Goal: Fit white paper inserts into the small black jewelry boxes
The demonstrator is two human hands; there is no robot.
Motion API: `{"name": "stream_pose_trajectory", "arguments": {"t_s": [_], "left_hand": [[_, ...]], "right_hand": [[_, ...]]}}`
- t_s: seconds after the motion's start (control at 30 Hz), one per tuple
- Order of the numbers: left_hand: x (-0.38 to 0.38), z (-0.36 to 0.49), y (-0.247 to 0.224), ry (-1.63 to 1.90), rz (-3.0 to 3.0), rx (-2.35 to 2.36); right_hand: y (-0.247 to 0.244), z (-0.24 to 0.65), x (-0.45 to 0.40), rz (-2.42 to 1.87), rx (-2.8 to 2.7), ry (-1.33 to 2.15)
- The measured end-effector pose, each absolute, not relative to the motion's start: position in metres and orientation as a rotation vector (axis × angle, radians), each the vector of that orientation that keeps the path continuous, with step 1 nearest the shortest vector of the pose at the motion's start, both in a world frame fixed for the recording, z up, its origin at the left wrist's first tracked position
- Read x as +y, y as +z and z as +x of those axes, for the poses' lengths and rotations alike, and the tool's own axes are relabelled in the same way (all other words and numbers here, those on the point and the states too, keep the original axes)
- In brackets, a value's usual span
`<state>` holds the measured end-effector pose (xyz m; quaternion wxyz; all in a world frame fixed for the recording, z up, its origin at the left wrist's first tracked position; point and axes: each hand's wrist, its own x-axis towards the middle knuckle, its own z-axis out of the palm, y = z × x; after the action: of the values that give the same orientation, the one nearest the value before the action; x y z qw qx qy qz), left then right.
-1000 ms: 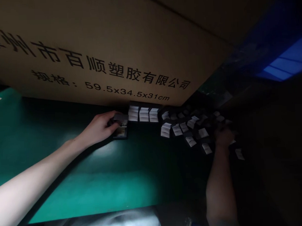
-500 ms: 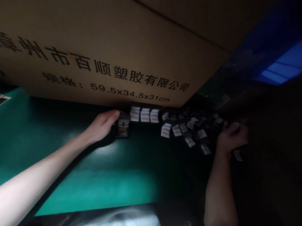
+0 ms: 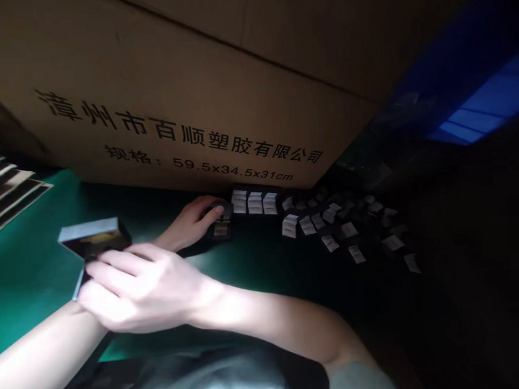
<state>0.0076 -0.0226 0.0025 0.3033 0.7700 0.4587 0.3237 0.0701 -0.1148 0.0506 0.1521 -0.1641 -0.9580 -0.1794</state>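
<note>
Two hands work at the green table [image 3: 28, 273] now. The right hand [image 3: 143, 288] has come across from the dark side, and its fingers [image 3: 116, 264] are closed around a dark box [image 3: 93, 239], held up beside the table's left part. The left hand [image 3: 187, 223] keeps curved fingers on a small box [image 3: 221, 226]; just right of those fingers stand white-labelled packs [image 3: 253, 202]

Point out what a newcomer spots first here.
The huge cardboard carton with black Chinese print dominates the top of the view. At lower left, the right hand grips a dark box above a green mat. Beyond it, the left hand touches a small black box beside scattered white-tagged dark pieces.
</note>
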Motion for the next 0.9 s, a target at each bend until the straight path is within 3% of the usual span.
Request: {"name": "stream_pose_trajectory", "arguments": {"t_s": [0.13, 0.37, 0.57, 0.9], "left_hand": [[-0.022, 0.005, -0.002, 0.945, 2.080, 1.148], [-0.020, 0.004, -0.004, 0.918, 2.116, 1.108], [-0.016, 0.001, -0.004, 0.959, 2.041, 1.109], [-0.018, 0.002, -0.008, 0.892, 2.230, 1.061]], "right_hand": [[0.041, -0.007, -0.071, -0.824, -2.799, -0.334], [0.014, -0.072, -0.010, -0.947, -2.896, 0.101], [0.012, -0.077, 0.002, -1.276, -2.718, 0.043], [0.015, -0.073, -0.002, -1.260, -2.567, -0.013]]}}
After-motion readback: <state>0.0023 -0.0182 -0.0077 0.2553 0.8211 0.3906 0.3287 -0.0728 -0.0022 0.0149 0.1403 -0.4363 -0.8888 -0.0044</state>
